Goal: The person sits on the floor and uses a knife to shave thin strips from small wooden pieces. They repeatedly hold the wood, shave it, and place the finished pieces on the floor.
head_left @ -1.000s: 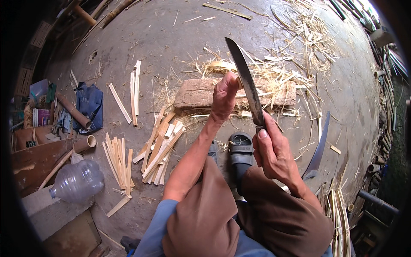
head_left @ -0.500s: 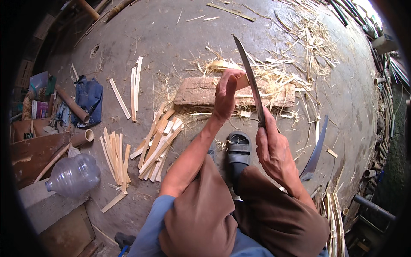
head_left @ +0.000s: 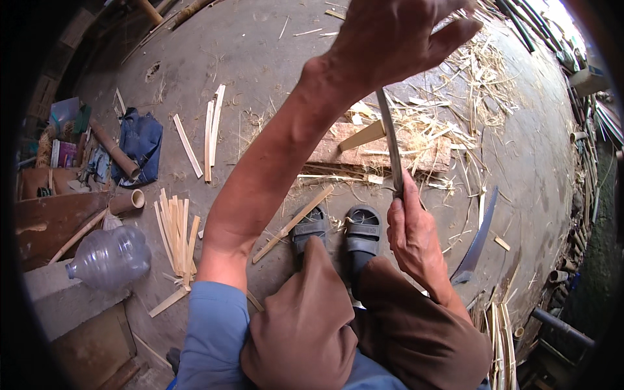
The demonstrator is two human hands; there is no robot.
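Note:
My right hand (head_left: pixel 416 227) is closed around the handle of a machete (head_left: pixel 392 140), its long dark blade pointing away from me. Against the blade's left side sits a short, pale bamboo piece (head_left: pixel 362 136), over the wooden block (head_left: pixel 338 153); neither hand grips it. Raised high at the top of the view, my left hand (head_left: pixel 406 42) is slightly blurred. Its thumb stands apart from the fingers, and nothing shows in it. The hand and wrist cover the far part of the blade.
Bamboo strips (head_left: pixel 175 234) lie in a pile at the left, more behind my left forearm. A curved saw (head_left: pixel 479 237) rests on the floor at the right. Shavings (head_left: pixel 481 71) are scattered beyond the block. A clear plastic bottle (head_left: pixel 110 257) lies at the far left.
My left hand has let go of the bamboo piece and risen away from the block, over the blade's far end. The forearm now covers much of the middle strip pile. My right hand stays nearly still.

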